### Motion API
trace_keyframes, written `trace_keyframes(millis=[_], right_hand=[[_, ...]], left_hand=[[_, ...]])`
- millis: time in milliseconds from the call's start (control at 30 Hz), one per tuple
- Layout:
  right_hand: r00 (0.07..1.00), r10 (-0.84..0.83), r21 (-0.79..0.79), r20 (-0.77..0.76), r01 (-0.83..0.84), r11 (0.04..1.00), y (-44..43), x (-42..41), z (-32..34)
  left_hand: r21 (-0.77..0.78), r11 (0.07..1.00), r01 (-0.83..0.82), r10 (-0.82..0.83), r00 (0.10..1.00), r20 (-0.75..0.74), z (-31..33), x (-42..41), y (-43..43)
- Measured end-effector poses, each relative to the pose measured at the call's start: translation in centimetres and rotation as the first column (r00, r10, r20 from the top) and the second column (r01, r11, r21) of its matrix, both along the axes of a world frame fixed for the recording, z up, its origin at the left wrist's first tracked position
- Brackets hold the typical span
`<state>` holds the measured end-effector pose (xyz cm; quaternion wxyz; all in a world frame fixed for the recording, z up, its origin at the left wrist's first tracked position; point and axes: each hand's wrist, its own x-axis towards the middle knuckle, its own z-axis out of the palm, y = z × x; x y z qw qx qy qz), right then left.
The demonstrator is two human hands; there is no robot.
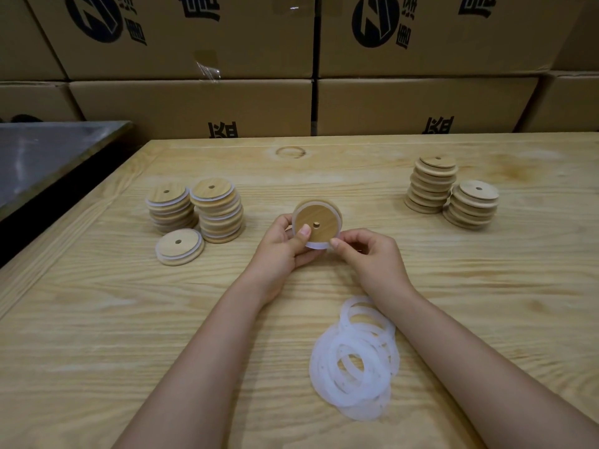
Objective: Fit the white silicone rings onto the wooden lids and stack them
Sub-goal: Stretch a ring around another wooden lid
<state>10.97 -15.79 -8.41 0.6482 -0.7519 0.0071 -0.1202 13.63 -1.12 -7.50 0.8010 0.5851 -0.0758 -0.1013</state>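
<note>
I hold a round wooden lid with a centre hole above the middle of the table, tilted toward me. A white silicone ring lies around its rim, loose at the bottom edge. My left hand grips the lid, thumb pressed on its face. My right hand pinches the ring at the lid's lower right. A pile of loose white rings lies near me. Two stacks of lids with rings stand at the left, one single ringed lid in front of them. Two stacks of bare lids stand at the right.
The wooden table runs to a raised border at the left. A dark metal surface lies beyond the left edge. Stacked cardboard boxes form a wall right behind the table's far edge.
</note>
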Motion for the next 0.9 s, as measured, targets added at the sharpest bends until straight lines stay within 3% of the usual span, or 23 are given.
trace_keyframes(millis=[267,400,700,800,900], right_hand=[[0.999,0.012,-0.082,-0.041,-0.016,0.997,0.07,0.05,-0.08],[1.000,0.021,-0.142,-0.017,-0.023,0.990,0.09,-0.07,0.06],[0.984,0.079,-0.453,0.161,0.002,0.892,0.65,-0.31,0.13],[0.982,0.067,-0.471,0.176,0.024,0.882,0.74,-0.22,-0.05],[0.991,-0.009,-0.393,0.132,0.060,0.918,0.48,0.04,-0.33]], left_hand=[[0.026,0.999,0.035,-0.037,0.997,0.068,0.06,-0.29,-0.17],[0.062,0.997,-0.034,0.029,0.996,0.083,0.12,-0.40,-0.47],[-0.053,0.997,-0.056,0.055,0.998,-0.029,0.22,-0.12,0.05],[-0.044,0.999,-0.014,0.012,0.999,-0.045,0.24,0.00,0.07],[-0.033,0.999,0.014,-0.014,1.000,-0.009,0.09,-0.02,-0.19]])
